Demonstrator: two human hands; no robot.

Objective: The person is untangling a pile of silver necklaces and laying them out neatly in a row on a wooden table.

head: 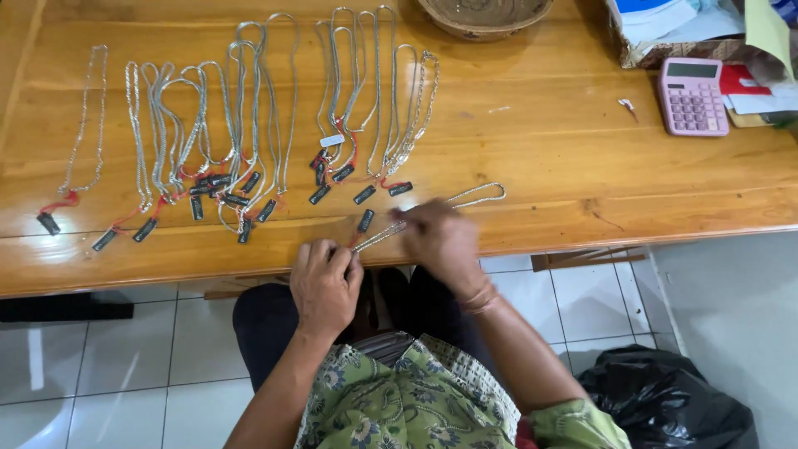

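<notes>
Both our hands work at the table's (582,224) near edge: our left hand (326,281) is curled closed on the rim, while our right hand (440,241) pinches a silver chain (465,199). Rows of tagged chains (241,125) fill the left; bare wood lies open rightward toward a pink calculator (692,96).

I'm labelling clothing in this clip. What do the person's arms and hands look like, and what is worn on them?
Both hands, left and right, are bare, without gloves or visible rings. A thin band circles the right wrist. Short sleeves of a green floral-patterned top leave the forearms uncovered.
</notes>
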